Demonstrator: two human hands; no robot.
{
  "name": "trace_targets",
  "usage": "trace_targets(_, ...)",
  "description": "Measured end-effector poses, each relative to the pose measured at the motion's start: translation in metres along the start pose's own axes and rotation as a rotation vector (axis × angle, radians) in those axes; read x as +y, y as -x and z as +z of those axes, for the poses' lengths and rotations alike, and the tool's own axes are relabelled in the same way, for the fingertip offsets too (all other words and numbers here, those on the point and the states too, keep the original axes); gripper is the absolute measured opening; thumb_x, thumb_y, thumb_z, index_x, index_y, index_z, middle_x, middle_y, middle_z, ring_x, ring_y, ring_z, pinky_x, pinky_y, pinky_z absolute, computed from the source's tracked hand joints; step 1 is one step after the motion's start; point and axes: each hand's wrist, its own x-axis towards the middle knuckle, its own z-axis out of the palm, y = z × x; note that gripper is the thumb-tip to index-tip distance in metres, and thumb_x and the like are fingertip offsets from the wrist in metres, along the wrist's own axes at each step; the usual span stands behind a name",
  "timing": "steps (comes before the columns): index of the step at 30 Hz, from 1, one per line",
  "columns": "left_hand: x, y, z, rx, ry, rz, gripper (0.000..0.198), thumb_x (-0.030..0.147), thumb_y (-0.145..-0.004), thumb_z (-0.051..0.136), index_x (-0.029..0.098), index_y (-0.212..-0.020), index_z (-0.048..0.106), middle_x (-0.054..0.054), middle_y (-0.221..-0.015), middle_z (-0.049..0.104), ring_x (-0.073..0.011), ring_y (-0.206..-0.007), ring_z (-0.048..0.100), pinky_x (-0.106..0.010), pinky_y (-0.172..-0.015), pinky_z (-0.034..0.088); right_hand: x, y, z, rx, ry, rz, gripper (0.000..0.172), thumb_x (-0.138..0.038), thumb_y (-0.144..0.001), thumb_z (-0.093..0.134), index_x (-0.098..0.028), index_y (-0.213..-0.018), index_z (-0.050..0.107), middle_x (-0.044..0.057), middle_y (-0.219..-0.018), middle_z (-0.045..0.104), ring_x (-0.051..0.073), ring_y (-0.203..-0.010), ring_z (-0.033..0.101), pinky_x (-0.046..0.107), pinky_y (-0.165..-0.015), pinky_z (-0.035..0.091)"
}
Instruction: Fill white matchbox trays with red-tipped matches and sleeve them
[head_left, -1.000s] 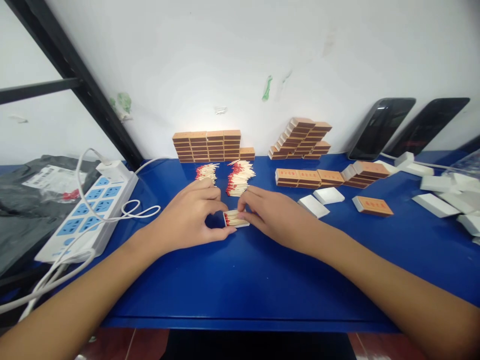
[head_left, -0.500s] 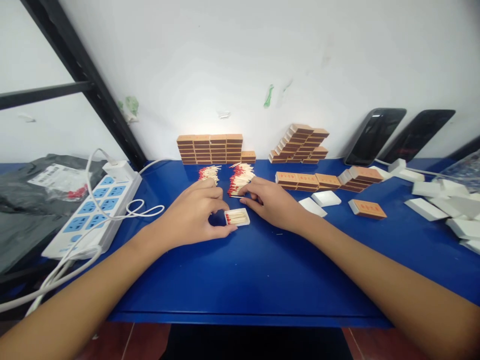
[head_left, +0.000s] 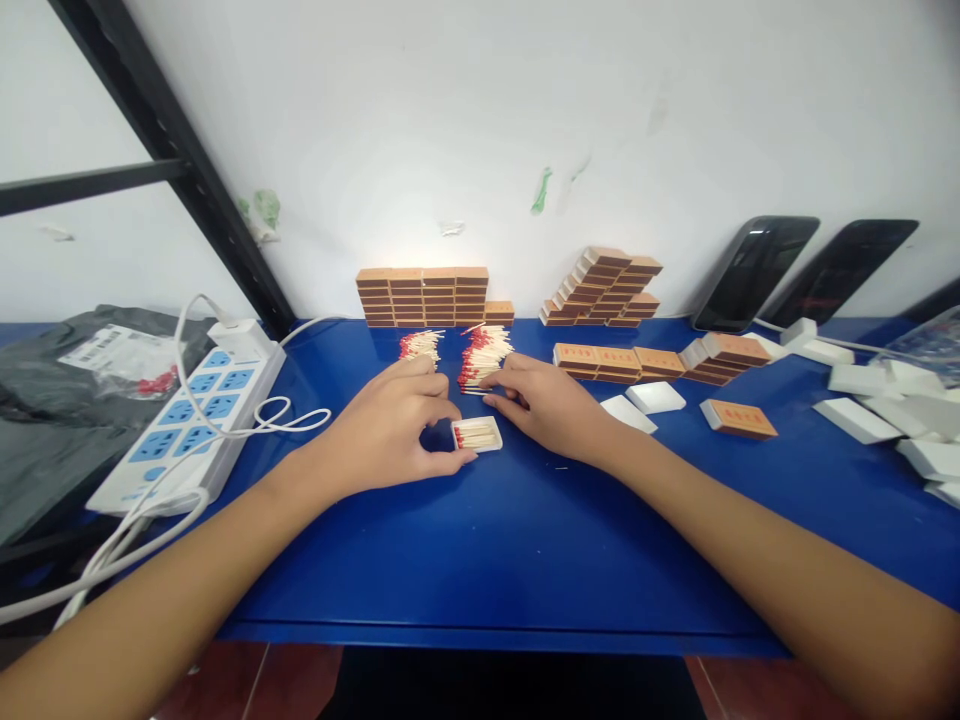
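Observation:
A white matchbox tray (head_left: pixel 496 446) lies on the blue table with several red-tipped matches (head_left: pixel 475 434) in it. My left hand (head_left: pixel 401 425) steadies this tray at its left end, thumb at the near corner and finger at the far one. Just beyond, my right hand (head_left: pixel 544 405) reaches the near edge of a heap of matches (head_left: pixel 486 355). Its thumb and index finger are closed around the end of a match (head_left: pixel 472 392) there. A smaller match heap (head_left: pixel 420 346) lies behind my left hand, partly covered by it.
Stacked matchboxes (head_left: pixel 422 297) stand against the wall, with a stepped stack (head_left: pixel 604 290) and a low row (head_left: pixel 619 362) to the right. One single matchbox (head_left: pixel 739 418) lies nearer. White trays (head_left: pixel 892 410) pile up far right. A power strip (head_left: pixel 187 420) with cables sits left.
Both hands stay almost where they were, the left at the tray and the right at the match heap. The whole view has shifted very slightly.

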Motion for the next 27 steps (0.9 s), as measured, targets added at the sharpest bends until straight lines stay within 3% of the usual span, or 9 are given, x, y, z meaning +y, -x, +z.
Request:
trace_targets(18,0.0001,0.0001,0.0003,-0.004,-0.002,-0.006,0.031,0.051,-0.094,0.076,0.021,-0.090,0.083,-0.002,-0.073,0.062,-0.0213,-0.080,0.056,-0.039,-0.082,0.047,-0.0011,0.0002,0.0003,-0.024,0.037,0.011,0.024,-0.024,-0.106,0.060,-0.019,-0.123,0.077,0.005,-0.097,0.061,0.018,-0.083,0.058,0.030,-0.074,0.041)
trace_targets(27,-0.0007,-0.0011,0.0006,0.004,0.000,0.001,0.030,0.050,-0.093,0.078,0.020,-0.089,0.083,-0.003,-0.072,0.063,-0.0210,-0.079,0.055,-0.038,-0.077,0.047,-0.0057,-0.0016,-0.0009,-0.027,-0.035,0.077,0.009,-0.021,-0.104,0.063,-0.018,-0.103,0.072,0.003,-0.095,0.062,0.016,-0.077,0.055,0.029,-0.072,0.039)
